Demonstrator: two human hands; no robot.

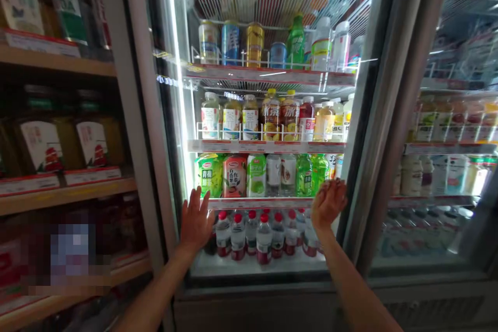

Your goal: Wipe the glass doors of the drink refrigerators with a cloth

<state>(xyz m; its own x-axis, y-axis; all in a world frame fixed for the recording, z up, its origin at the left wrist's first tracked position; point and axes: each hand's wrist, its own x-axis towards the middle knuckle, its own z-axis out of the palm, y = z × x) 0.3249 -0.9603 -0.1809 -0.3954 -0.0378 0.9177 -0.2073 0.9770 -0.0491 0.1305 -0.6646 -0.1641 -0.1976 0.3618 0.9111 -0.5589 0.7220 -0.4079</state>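
- Before a glass-fronted drinks cooler (361,114), both hands were raised at its lower shelves, level with the red-labelled price rail (260,204).
- The left hand (196,223) was open and empty, its fingers spread upward and its palm toward the cooler. It was just beside the red-capped water bottles (252,238), which stood in rows on the bottom shelf.
- The right hand (329,203) was also open and empty, with its fingers lightly curled. It was at the rail's right end, just beside the green-labelled bottles (303,175) on the shelf above.
- Both bare forearms angled up and inward from the lower corners of the view, the left forearm (151,290) and right forearm (358,290) well apart.
- Whether either hand touched the glass or was past the door could not be told.
- To the left, wooden shelves (58,197) carried labelled jars (41,145). To the right stood a second cooler door (439,176).
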